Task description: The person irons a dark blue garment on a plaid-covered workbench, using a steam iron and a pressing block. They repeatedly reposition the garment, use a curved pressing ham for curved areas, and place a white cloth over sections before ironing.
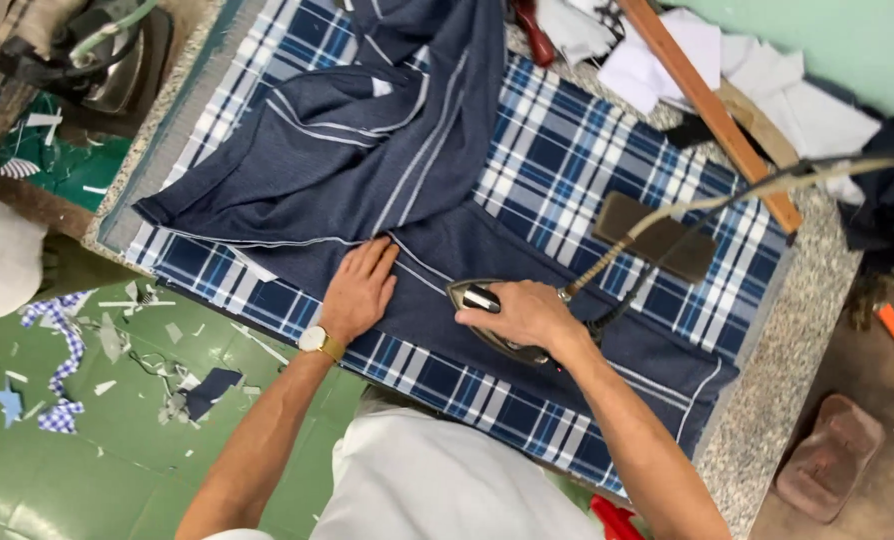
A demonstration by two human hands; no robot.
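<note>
While my left hand (359, 290) lies flat and open, fingers stretched and palm down, it presses on the dark navy pinstriped cloth with thin white seam lines (367, 150) just left of a seam. A gold-coloured wristwatch with a pale face (319, 341) sits on that wrist. My right hand (523, 313) is closed around the handle of a grey metal flat iron (479, 300), whose pointed nose aims toward my left hand and stops just short of it. The iron's sole rests on the lower, flat part of the navy cloth. A braided beige cord (667, 212) runs up from the iron's rear toward the right edge of the view.

The cloth is spread over a blue and white checked pad (567, 150) that covers a speckled grey stone table (797, 330); its upper part is bunched in loose folds toward the far end. A dark brown flat rectangular block (667, 245) lies on the pad beyond the iron, near the cord. A long wooden strip (712, 105) lies slanted along the table's far right side, beside white fabric pieces (767, 80). Fabric scraps (62, 370) litter the green tiled floor (67, 480) to my left.
</note>
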